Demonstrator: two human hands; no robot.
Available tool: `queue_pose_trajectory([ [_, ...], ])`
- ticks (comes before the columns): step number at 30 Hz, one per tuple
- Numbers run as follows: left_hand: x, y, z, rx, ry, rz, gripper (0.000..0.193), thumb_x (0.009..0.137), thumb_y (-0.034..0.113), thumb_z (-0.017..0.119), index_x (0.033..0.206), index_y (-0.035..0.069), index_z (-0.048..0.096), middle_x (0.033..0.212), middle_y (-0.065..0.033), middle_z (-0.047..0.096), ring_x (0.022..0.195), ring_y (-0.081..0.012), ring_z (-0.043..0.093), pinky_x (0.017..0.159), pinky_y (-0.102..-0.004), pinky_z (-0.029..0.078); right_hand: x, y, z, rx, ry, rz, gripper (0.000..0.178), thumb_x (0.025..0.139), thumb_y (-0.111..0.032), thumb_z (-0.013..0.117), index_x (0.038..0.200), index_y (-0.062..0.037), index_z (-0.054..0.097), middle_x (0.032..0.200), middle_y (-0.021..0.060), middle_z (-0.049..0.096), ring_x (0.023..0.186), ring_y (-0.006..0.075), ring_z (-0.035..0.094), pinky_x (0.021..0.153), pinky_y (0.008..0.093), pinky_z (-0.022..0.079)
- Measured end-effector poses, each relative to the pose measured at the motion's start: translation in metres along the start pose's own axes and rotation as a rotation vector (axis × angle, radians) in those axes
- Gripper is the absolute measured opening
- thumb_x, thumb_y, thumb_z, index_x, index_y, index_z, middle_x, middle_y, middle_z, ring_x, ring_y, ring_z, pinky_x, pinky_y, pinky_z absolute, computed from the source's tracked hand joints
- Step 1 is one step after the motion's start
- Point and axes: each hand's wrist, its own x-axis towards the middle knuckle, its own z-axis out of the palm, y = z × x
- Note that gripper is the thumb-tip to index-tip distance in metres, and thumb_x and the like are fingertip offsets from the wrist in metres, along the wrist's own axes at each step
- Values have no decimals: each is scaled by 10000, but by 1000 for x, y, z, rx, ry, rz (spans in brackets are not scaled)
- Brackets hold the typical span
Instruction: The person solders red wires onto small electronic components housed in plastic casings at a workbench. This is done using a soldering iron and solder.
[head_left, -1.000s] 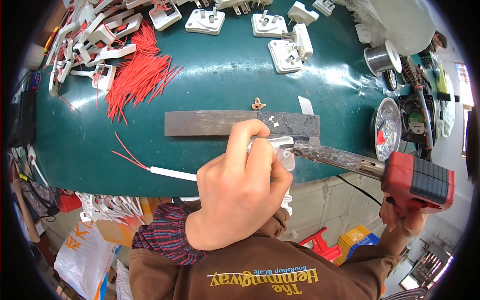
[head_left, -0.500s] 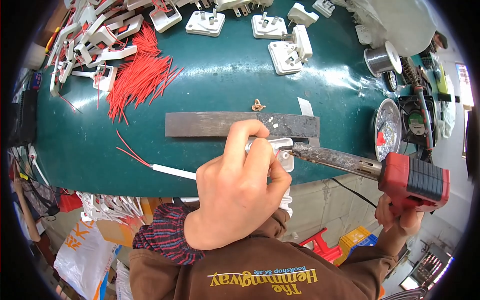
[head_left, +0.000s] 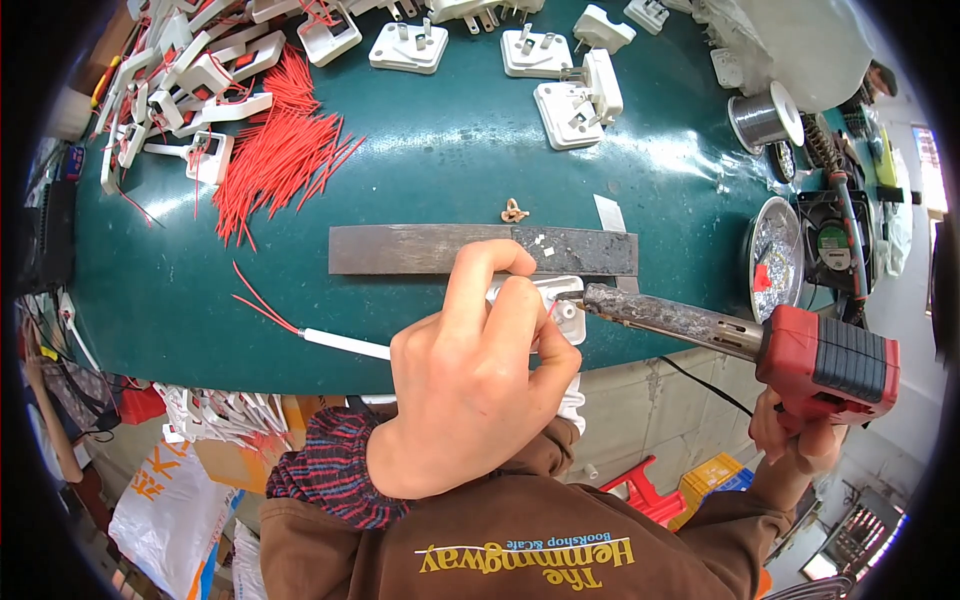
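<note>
Left hand (head_left: 470,385) seemingly pinches a red wire (head_left: 553,311) steady over the white housing (head_left: 573,329); right hand (head_left: 798,437) grips the soldering gun (head_left: 830,360) (barrel angled in).

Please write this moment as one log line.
left hand: at white housing; right hand: holds red soldering gun; tip: over housing; beyond: dark bar

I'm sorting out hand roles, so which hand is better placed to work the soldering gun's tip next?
Right, I'd judge: the right hand grips the red soldering gun, its tip at the white plastic housing. The left hand looks occupied, bent over that housing.
</note>
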Motion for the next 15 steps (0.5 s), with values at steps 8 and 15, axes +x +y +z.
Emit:
queue_pose_trajectory([
  [8,1,1,-1,6,4,2,164,595,-2,650,695,19,522,934,-93,574,426,-172,532,395,-290,429,3,-1,-2,-66,-54,-14,867,774,-593,642,1150,152,408,437,-2,466,310,76,391,322,220,347],
  [15,-1,0,0,15,10,-6,161,594,-3,650,693,18,525,935,-90,576,427,-171,531,395,-291,429,-3,20,-14,20,-12,-82,851,785,-586,634,1143,154,411,438,1,475,314,78,405,335,217,365],
])
